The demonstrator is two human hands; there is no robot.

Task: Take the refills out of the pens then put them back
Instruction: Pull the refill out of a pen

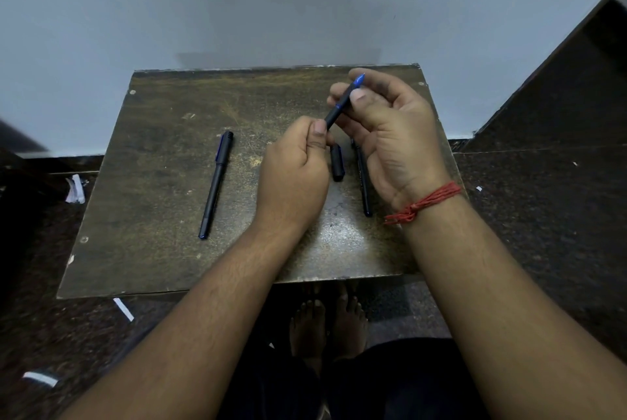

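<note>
**Both hands on an uncapped pen above the table**

The left hand (293, 168) pinched the lower end of a dark pen (341, 104) between thumb and curled fingers, while the right hand (390, 127) gripped its upper part, thumb pressed near the blue tip. The pen was held tilted above the far right part of the worn table (152, 189). A black cap (337, 163) lay on the table between the hands, just beside a second pen (362, 182) partly hidden under the right hand. A capped pen (216, 183) lay well apart, toward the left edge. A red thread band (424, 203) circled the right wrist.
</note>
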